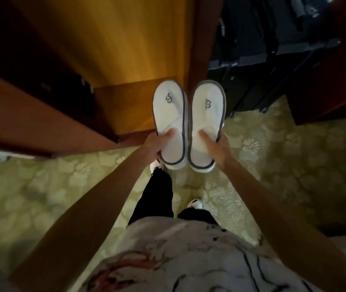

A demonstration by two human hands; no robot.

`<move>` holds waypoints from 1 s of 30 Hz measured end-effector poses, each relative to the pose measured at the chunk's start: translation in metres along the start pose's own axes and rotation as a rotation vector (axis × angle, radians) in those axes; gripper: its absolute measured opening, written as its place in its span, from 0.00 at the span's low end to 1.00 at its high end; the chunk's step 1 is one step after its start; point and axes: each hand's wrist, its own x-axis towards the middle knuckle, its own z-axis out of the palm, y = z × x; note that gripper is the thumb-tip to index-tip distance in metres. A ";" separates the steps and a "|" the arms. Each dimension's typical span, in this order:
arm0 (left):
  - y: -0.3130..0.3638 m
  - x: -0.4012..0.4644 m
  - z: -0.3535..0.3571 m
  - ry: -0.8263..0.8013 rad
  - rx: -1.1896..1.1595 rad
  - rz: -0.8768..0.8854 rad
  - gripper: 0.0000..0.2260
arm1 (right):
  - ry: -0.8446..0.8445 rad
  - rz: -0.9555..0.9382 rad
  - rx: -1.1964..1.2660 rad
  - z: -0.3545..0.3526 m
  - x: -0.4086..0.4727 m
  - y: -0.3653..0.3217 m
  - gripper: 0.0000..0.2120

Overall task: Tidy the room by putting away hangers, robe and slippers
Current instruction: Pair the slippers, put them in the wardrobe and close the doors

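Note:
Two white slippers with grey trim and a grey logo are held side by side in the air, toes pointing away from me. My left hand [157, 144] grips the left slipper [169, 108] at its heel end, thumb inside the opening. My right hand [216, 146] grips the right slipper [206, 108] the same way. Both slippers hang in front of an open wooden wardrobe [130, 102] whose lit floor lies just beyond them. No hangers or robe are in view.
The wardrobe's open door [31, 119] juts out on the left. A dark suitcase [252, 81] stands to the right of the wardrobe, with dark furniture [325, 91] beyond it. Green patterned carpet [41, 197] covers the floor under my feet.

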 end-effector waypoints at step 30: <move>-0.069 0.580 -0.136 0.353 0.003 0.204 0.25 | 0.323 -0.221 -0.417 0.307 0.537 0.098 0.31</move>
